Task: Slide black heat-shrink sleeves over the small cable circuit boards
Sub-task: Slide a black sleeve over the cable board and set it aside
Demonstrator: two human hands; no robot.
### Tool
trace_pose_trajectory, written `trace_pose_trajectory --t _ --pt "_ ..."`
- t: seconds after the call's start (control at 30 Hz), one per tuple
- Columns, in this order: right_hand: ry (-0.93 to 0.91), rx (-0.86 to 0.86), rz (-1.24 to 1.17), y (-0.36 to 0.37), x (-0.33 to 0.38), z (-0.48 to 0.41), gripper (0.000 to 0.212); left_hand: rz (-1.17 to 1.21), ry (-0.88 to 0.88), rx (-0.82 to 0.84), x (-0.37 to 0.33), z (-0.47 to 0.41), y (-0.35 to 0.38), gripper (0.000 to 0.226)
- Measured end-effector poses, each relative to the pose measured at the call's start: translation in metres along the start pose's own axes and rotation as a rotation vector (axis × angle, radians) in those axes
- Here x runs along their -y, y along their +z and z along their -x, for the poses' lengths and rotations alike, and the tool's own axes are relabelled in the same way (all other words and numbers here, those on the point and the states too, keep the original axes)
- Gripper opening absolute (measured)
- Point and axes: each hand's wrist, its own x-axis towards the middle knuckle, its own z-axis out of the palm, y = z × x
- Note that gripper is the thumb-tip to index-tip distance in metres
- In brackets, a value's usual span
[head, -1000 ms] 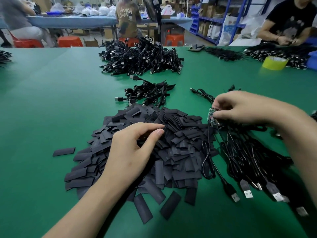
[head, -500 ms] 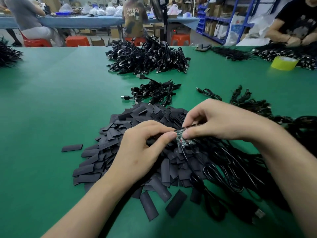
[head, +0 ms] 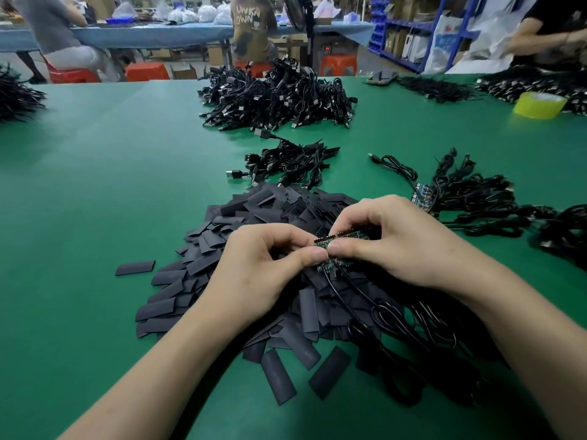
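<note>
**Right hand** (head: 397, 246): fingers curled; thumb and forefinger pinch a small stack of green circuit boards (head: 344, 238), held edge-up at the centre of the view, just above the sleeve heap.

**Left hand** (head: 263, 274): fingers curled inward; thumb tip pressed to the left end of the same boards, touching the right thumb. Whether a sleeve sits between its fingers cannot be told.

**Cables** (head: 390, 315): thin black leads running from the boards' lower edge toward the near right, across the heap and under the right forearm, in loose coils.

**Heat-shrink sleeves** (head: 254, 211): flat black pieces in a broad heap directly beneath both hands. One stray sleeve (head: 135, 267) lies apart to the left; a few more lie loose at the near edge.

**Table** (head: 95, 192): green surface bearing everything listed here.

**Small cable bundle** (head: 292, 163): just beyond the heap, USB plugs showing.

**Right cable bundle** (head: 470, 195): black, to the right of the hands, with a row of bare boards (head: 421, 193) at its left end.

**Large cable heap** (head: 276, 100): far centre of the table.

**Yellow tape roll** (head: 540, 104): far right, beside more black cables.

**Left-edge cables** (head: 16, 96): dark mass, partly cut off by the frame.

**Background**: people seated at other tables, orange stools (head: 338, 65), blue shelving (head: 413, 27)
</note>
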Motion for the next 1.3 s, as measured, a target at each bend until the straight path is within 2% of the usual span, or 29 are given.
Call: trace_pose_trajectory --t 0.1,0.57,0.7,0.87,0.9,0.97,1.0,1.03,1.1,1.17,1.23,1.3 --pt "-0.013 0.008 -0.085 -0.001 0.000 0.001 0.006 0.080 0.001 0.029 -0.001 0.000 0.001 0.011" --pt "-0.031 0.126 -0.379 -0.001 -0.005 0.002 0.006 0.259 0.013 0.154 -0.009 0.001 -0.003 0.004" --pt "-0.004 0.101 -0.384 -0.009 -0.005 0.002 0.011 0.294 0.016 0.094 -0.013 0.001 0.000 0.005" --pt "0.144 -0.099 -0.122 -0.051 -0.029 0.014 0.013 0.277 0.031 0.045 -0.015 0.004 -0.001 0.005" --pt "0.203 -0.137 -0.022 -0.059 -0.037 0.017 0.012 0.288 0.039 0.042 -0.015 0.005 -0.001 0.005" --pt "0.318 -0.201 0.348 -0.067 -0.044 0.021 0.014 0.297 0.059 0.032 -0.016 0.005 0.001 0.005" --pt "0.328 -0.235 0.514 -0.067 -0.041 0.021 0.010 0.292 0.072 0.025 -0.017 0.005 0.002 0.006" --pt "0.294 -0.268 0.570 -0.064 -0.035 0.019 0.011 0.284 0.085 0.015 -0.017 0.006 0.003 0.006" --pt "0.157 -0.248 0.353 -0.055 -0.016 0.015 0.033 0.263 0.100 -0.024 -0.017 0.006 0.004 0.004" --pt "0.074 -0.043 0.047 -0.036 0.003 0.011 0.041 0.229 0.107 -0.074 -0.017 0.006 0.005 0.004" --pt "0.035 0.168 -0.077 -0.014 0.010 0.008 0.032 0.205 0.097 -0.115 -0.016 0.005 0.005 0.008" --pt "-0.012 0.218 -0.152 -0.002 0.009 0.006 0.021 0.159 0.077 -0.140 -0.016 0.004 0.003 0.014"
